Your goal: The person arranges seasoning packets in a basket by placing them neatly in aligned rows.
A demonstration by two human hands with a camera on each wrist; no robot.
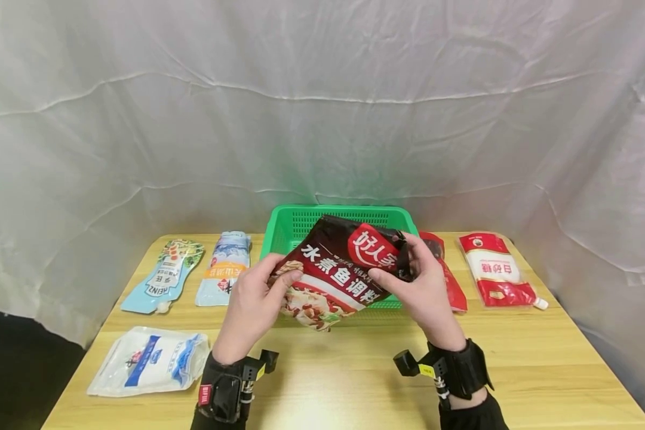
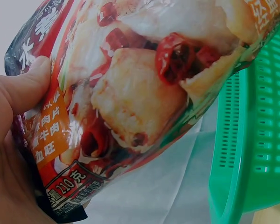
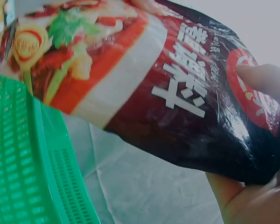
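Both hands hold a dark red and black seasoning packet [image 1: 335, 272], printed with a picture of a fish dish, tilted in front of the green basket. My left hand [image 1: 255, 298] grips its left side, thumb on the printed front, as the left wrist view also shows with the packet [image 2: 135, 93] filling much of it. At the upper right corner my right hand [image 1: 427, 286] pinches the packet, thumb over the front near the red logo. In the right wrist view the fingers behind the packet [image 3: 144, 79] are partly hidden.
Behind the packet stands a green perforated basket [image 1: 287, 224]. To the left lie a light blue Heinz pouch [image 1: 163, 278], a blue and orange bag [image 1: 226, 269] and a clear-white bag [image 1: 150, 361]. On the right are a red packet [image 1: 451, 283] and a red-white spouted pouch [image 1: 497, 269].
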